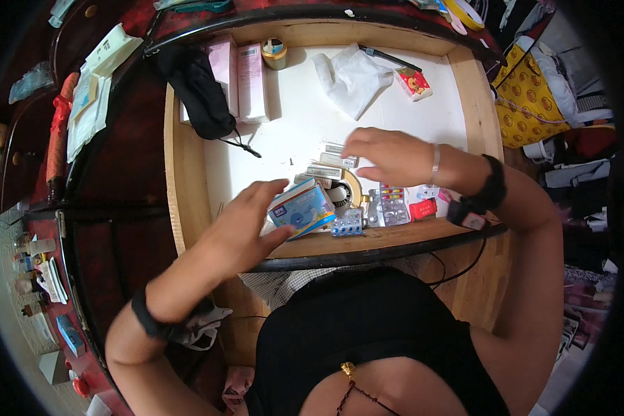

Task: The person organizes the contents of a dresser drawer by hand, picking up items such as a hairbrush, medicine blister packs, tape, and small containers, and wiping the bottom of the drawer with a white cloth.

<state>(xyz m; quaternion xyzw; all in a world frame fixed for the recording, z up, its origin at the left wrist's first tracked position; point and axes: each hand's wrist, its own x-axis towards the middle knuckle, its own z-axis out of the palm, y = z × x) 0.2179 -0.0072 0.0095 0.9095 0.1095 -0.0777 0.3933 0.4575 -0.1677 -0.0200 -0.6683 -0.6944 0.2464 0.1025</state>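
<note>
A: Here we are over the wooden drawer (177,187), and our left hand (232,229) frames the blue box (302,212) at the front, thumb and forefinger spread around its left end, probably to steady it. Squeezing? We can't tell.

B: And our right hand (394,159) is at the small white boxes (334,159), just behind! The thumb parts from curled fingers; whether they pinch a box, we can't tell either.

A: See how our blue box sits aslant among the clutter, perhaps propped by what lies beneath.

B: Textures now: smooth printed card, crisp corners! Beside it curves a tan ring (354,188), and the pill packs (394,209) bulge with shiny bubbles.

A: Behind, we have a softly crumpled white cloth (353,78), straight-edged pink boxes (252,87) likely tucked cornerwise to stay together, and a limp black pouch (195,90) slumped against them!
</note>
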